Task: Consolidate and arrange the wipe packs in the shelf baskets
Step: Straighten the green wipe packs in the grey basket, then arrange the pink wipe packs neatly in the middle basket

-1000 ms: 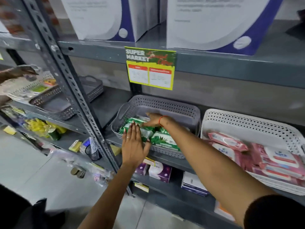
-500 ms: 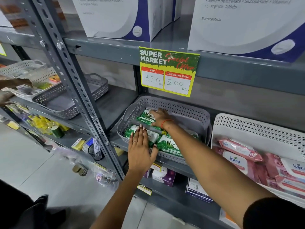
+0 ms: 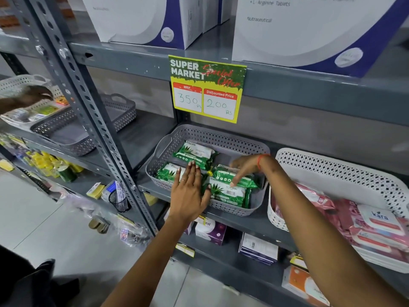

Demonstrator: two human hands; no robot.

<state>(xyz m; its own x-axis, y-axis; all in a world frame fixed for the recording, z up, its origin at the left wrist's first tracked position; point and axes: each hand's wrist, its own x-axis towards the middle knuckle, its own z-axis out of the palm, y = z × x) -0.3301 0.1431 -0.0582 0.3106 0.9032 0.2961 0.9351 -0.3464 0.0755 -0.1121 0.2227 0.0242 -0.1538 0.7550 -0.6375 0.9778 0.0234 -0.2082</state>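
Observation:
A grey perforated basket (image 3: 221,137) on the middle shelf holds several green aloe wipe packs. One pack (image 3: 193,154) lies at the back left, one (image 3: 169,173) at the front left, and two (image 3: 230,187) overlap at the front right. My left hand (image 3: 189,192) lies flat, fingers together, across the front rim, covering part of the front left pack. My right hand (image 3: 242,168) reaches in from the right, fingers spread, with fingertips touching the front right packs. To the right, a white perforated basket (image 3: 345,169) holds pink wipe packs (image 3: 376,227).
An empty dark grey basket (image 3: 88,127) sits on the same shelf to the left, beyond the slotted upright post (image 3: 93,120). A yellow price sign (image 3: 207,89) hangs above the grey basket. Another person's hand (image 3: 26,98) works at a white basket far left. Boxes fill the shelves above and below.
My right hand has come off the back left pack and moved right and forward onto the front right packs. My left hand stayed on the front rim. The view moved closer.

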